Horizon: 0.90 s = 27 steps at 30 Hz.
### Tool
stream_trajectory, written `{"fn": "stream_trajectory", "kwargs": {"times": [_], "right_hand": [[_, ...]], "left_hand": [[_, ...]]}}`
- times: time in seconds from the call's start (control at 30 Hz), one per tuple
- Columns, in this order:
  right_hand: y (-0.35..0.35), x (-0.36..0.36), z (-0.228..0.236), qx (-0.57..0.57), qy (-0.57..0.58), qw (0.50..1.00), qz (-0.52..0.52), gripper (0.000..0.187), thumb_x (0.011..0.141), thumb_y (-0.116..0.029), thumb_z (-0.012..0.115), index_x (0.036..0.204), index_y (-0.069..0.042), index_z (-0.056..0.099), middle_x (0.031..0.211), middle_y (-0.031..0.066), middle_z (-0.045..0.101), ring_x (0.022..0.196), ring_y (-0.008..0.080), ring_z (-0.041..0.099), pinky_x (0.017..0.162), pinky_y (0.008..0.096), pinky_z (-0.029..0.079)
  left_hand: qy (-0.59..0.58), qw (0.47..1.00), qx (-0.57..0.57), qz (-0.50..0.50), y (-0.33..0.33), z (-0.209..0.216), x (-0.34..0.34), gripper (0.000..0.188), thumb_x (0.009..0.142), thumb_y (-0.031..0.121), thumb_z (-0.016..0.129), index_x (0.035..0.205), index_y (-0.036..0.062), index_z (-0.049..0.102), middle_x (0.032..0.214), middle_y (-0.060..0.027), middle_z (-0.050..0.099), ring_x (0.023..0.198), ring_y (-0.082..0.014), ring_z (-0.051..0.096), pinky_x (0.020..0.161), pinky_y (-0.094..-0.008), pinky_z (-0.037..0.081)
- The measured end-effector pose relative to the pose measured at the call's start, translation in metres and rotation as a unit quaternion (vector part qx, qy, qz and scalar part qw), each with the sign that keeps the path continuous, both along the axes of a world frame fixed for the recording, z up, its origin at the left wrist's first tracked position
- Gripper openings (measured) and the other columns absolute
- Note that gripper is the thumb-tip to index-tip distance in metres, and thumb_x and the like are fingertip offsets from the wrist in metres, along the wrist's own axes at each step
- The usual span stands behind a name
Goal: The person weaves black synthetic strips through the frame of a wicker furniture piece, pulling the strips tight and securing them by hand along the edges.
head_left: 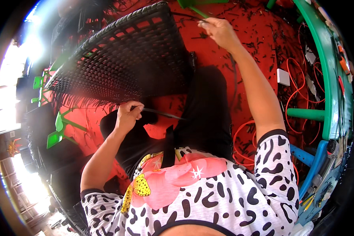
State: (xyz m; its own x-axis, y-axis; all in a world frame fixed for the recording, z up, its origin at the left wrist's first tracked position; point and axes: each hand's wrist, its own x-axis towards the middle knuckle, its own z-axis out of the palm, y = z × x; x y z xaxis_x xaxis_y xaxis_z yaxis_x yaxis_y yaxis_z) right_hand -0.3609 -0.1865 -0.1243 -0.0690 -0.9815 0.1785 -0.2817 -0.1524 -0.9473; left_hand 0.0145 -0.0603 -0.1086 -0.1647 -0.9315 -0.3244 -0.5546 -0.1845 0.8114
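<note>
Black woven panel slants up-right; your left hand, fingers closed on a flat strip, is nearer, at its lower edge; right hand pinches a dark strip off its top corner.

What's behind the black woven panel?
Through the gaps near the upper edge of the panel, patches of red floor show. The dark, tighter weave lower down covers the rest, so I can't tell what's there.
</note>
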Motion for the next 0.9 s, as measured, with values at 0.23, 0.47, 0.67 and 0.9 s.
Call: {"fn": "stream_trajectory", "kwargs": {"times": [0.23,0.47,0.67,0.9], "right_hand": [[0.042,-0.026,0.036,-0.025,-0.096,0.995,0.017,0.023,0.09,-0.016,0.053,0.102,0.001,0.062,0.06,-0.0077,0.039,0.052,0.0001,0.031,0.046,0.0173,0.026],[0.091,0.001,0.064,0.028,-0.232,0.972,0.036,0.019,0.09,-0.017,0.054,0.094,0.001,0.061,0.056,-0.0076,0.037,0.046,0.0004,0.028,0.042,0.018,0.023],[0.12,0.026,0.067,0.026,-0.468,0.876,0.115,0.027,0.091,-0.023,0.051,0.08,0.002,0.057,0.053,-0.0049,0.032,0.044,0.0048,0.027,0.043,0.0207,0.023],[0.146,0.087,0.068,0.101,-0.654,0.736,0.143,0.025,0.09,-0.025,0.054,0.08,-0.002,0.053,0.057,-0.0035,0.034,0.045,0.0058,0.029,0.042,0.0201,0.022]], "left_hand": [[-0.113,0.894,-0.405,-0.156,-0.038,0.048,-0.068,0.031,0.074,-0.003,0.061,0.105,-0.0016,0.056,0.095,-0.0099,0.057,0.067,-0.0146,0.056,0.056,-0.0245,0.047],[-0.12,0.831,-0.513,-0.178,-0.078,0.094,-0.127,0.044,0.076,-0.002,0.06,0.119,0.0013,0.051,0.079,-0.0045,0.057,0.058,-0.0092,0.051,0.054,-0.0213,0.043],[-0.138,0.845,-0.487,-0.175,-0.091,0.089,-0.139,0.046,0.08,0.001,0.059,0.125,0.0017,0.048,0.071,-0.0017,0.056,0.055,-0.005,0.048,0.055,-0.0189,0.042],[-0.109,0.874,-0.454,-0.134,-0.092,0.087,-0.141,0.037,0.079,0.004,0.056,0.115,0.001,0.051,0.077,-0.0147,0.062,0.071,-0.0314,0.061,0.067,-0.0361,0.048]]}}
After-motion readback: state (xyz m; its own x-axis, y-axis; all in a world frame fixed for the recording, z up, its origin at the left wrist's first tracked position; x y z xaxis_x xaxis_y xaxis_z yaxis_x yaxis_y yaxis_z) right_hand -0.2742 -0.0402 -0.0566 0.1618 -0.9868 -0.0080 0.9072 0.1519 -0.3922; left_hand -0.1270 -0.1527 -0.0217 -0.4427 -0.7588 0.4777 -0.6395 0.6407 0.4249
